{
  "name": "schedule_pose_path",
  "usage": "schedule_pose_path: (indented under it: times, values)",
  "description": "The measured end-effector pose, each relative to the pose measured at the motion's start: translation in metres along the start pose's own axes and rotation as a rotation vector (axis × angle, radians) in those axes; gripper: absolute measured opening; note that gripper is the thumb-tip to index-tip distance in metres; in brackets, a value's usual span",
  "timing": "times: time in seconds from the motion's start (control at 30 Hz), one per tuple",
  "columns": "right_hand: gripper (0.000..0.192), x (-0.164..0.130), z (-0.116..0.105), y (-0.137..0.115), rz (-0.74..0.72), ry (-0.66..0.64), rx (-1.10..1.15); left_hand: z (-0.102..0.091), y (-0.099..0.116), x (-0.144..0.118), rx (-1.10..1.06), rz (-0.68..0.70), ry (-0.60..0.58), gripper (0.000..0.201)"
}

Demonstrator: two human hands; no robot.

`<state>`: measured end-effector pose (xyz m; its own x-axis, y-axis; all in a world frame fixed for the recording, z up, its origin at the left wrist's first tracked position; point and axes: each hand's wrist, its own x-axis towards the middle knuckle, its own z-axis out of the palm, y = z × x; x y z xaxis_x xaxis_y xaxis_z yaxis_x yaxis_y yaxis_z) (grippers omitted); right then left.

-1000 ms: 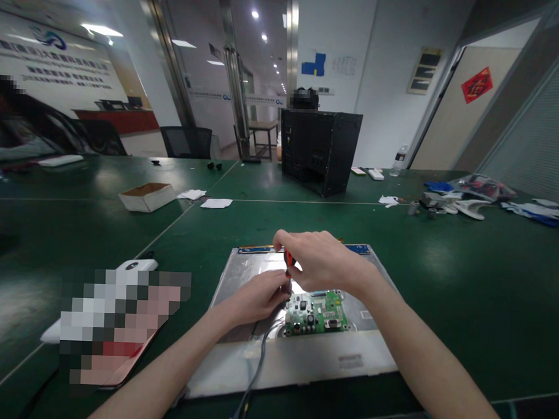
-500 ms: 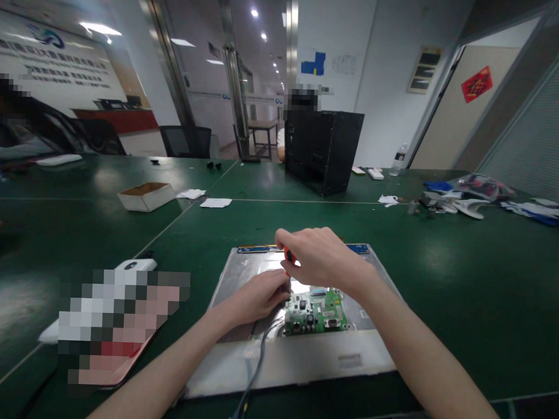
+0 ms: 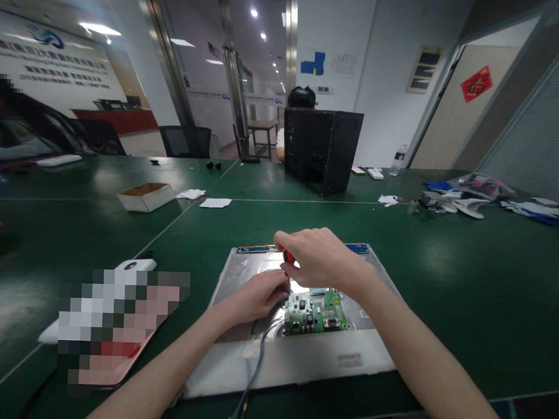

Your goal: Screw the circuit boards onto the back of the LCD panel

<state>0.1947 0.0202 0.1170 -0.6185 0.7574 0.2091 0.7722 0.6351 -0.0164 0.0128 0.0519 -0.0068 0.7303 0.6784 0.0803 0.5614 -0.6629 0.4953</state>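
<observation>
My right hand (image 3: 321, 255) is closed around the red-and-black handle of a screwdriver (image 3: 287, 256), held upright with its shaft pointing down. Low on that shaft, my left hand (image 3: 263, 294) pinches with its fingertips, which hide the screwdriver's tip. Both hands are at the upper left corner of a green circuit board (image 3: 316, 314). The board lies on the silver metal back of a flat display panel (image 3: 301, 363), which rests on the table. A dark cable (image 3: 260, 361) runs from the board's left side over the panel's near edge, ending in a white connector.
Left of the panel lie a white device (image 3: 137, 265) and a pinkish flat thing (image 3: 134, 360), both partly blurred out. Farther off on the green table (image 3: 242, 217) are an open box (image 3: 146, 197), a black case (image 3: 322, 151), a bottle (image 3: 398, 158) and plastic bags. People sit beyond.
Both hands stay almost in place at the board's corner. The screwdriver's handle and my right fingers have shifted very slightly to the left.
</observation>
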Motion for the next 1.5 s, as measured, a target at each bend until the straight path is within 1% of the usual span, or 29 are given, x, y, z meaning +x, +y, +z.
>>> schedule_pose_path:
  times: [0.3, 0.37, 0.47, 0.6, 0.8, 0.9, 1.0, 1.17, 1.4, 1.5]
  values:
    - [0.030, 0.0032, 0.0002, 0.0022, 0.049, -0.012, -0.031, -0.0044, 0.0080, -0.0013, 0.019, -0.027, -0.011, 0.008]
    - [0.028, 0.0028, 0.0008, 0.0026, 0.045, -0.006, -0.030, -0.0038, 0.0071, -0.0009, 0.020, -0.021, -0.010, 0.008]
    - [0.016, 0.0012, 0.0007, 0.0022, -0.010, -0.010, 0.004, -0.0017, 0.0033, 0.0001, -0.003, 0.011, 0.011, 0.007]
    - [0.024, -0.0003, -0.0001, 0.0014, -0.047, -0.024, 0.055, 0.0004, -0.0007, 0.0007, -0.057, 0.066, 0.038, 0.009]
    - [0.020, 0.0017, 0.0010, 0.0019, -0.004, -0.003, 0.005, 0.0003, 0.0004, 0.0002, -0.014, 0.006, 0.013, 0.007]
    - [0.015, 0.0012, 0.0003, 0.0025, -0.003, 0.011, 0.005, -0.0001, 0.0010, -0.0001, -0.011, 0.001, 0.006, 0.006]
    - [0.015, -0.0001, -0.0007, 0.0031, -0.001, 0.024, 0.001, -0.0004, 0.0009, -0.0003, -0.002, -0.005, -0.005, 0.005]
    - [0.014, 0.0009, -0.0003, 0.0029, 0.013, 0.011, -0.014, -0.0010, 0.0006, -0.0004, 0.007, -0.011, -0.024, 0.006]
    - [0.023, 0.0020, 0.0009, 0.0028, 0.059, 0.014, -0.054, -0.0017, 0.0005, -0.0002, -0.014, -0.025, -0.042, 0.008]
    - [0.022, 0.0006, 0.0005, 0.0038, 0.016, 0.009, -0.017, -0.0007, -0.0011, 0.0001, -0.024, -0.026, -0.039, 0.008]
